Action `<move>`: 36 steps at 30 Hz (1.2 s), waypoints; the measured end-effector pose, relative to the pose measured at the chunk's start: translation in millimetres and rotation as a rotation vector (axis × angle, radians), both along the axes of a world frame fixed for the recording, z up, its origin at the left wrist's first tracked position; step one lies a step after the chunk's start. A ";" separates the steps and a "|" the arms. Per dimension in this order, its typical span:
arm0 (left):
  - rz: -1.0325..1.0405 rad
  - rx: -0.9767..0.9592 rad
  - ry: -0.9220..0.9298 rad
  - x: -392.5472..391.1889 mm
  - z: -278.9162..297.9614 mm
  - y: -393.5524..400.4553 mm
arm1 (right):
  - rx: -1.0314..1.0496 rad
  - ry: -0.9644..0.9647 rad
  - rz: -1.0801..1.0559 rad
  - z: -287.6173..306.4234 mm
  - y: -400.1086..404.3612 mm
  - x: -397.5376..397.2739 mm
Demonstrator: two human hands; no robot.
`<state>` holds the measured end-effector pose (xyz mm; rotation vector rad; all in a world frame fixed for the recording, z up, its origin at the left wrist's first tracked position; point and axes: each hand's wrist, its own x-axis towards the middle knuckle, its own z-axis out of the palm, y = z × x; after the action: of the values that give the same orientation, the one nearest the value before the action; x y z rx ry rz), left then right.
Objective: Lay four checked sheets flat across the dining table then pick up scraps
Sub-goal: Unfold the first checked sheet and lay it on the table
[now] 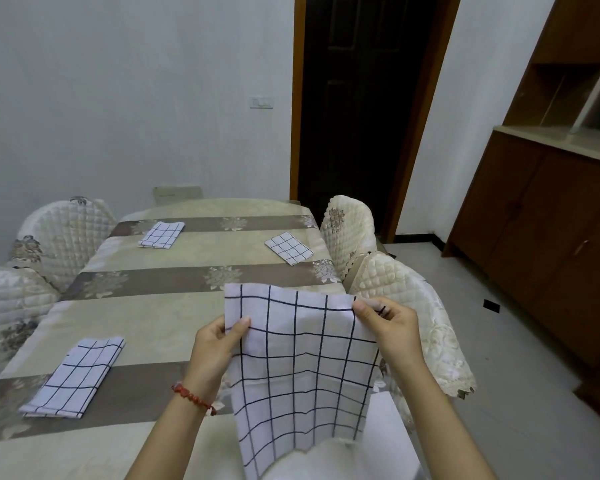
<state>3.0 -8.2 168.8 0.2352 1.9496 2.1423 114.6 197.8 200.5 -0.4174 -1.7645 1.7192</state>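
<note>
The dining table (174, 317) carries three folded checked sheets: one at 8 o'clock (75, 375), one at 11 o'clock (161, 234), one at 1 o'clock (289, 248). A fourth checked sheet (298, 368) hangs unfolded in the air at 5 o'clock, over the table's near right corner. The left hand (215, 351) pinches its upper left edge, thumb on top, fingers curled behind; the right hand (392, 327) pinches the upper right corner. A red bracelet (193, 398) circles the left wrist
</note>
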 end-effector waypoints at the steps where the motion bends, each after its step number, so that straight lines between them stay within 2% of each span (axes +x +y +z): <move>1: 0.006 -0.005 0.016 -0.2 0.7 0.1 | 0.010 -0.005 -0.001 -0.1 -0.8 -0.5; 6: 0.034 0.000 0.082 -0.1 7.7 2.6 | 0.053 -0.045 0.013 -1.5 -5.9 -0.2; 12: 0.119 0.019 0.117 -1.5 13.8 5.8 | -0.083 -0.081 0.044 -1.8 -6.8 4.8; 15: 0.178 0.007 0.107 -2.7 15.1 8.4 | -0.087 -0.093 0.077 -9.2 -4.6 7.0; 18: 0.286 -0.153 0.146 -7.8 13.6 10.5 | -0.052 -0.075 0.080 -11.6 -5.2 7.7; 21: 0.395 -0.357 0.282 1.1 19.6 16.2 | -0.016 -0.080 0.052 -9.9 -7.1 6.9; 25: 0.348 -0.407 0.642 34.6 28.4 31.9 | 0.031 -0.095 0.018 -8.6 -11.2 3.3; 28: 0.261 -0.371 0.737 59.5 32.5 42.1 | 0.022 -0.081 0.005 -5.1 -18.7 2.0; 30: 0.206 -0.342 0.715 71.9 33.4 47.8 | 0.001 -0.048 0.017 -1.1 -22.8 2.6; 34: -0.002 -0.154 0.317 77.6 34.6 56.1 | 0.004 0.021 0.093 4.5 -30.2 3.7; 36: -0.069 -0.073 0.204 77.3 40.0 57.7 | 0.003 0.039 0.139 6.3 -33.4 4.0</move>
<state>80.3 49.5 208.8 0.5178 2.0905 2.0704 118.7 164.5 206.8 -0.2632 -1.8044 1.8076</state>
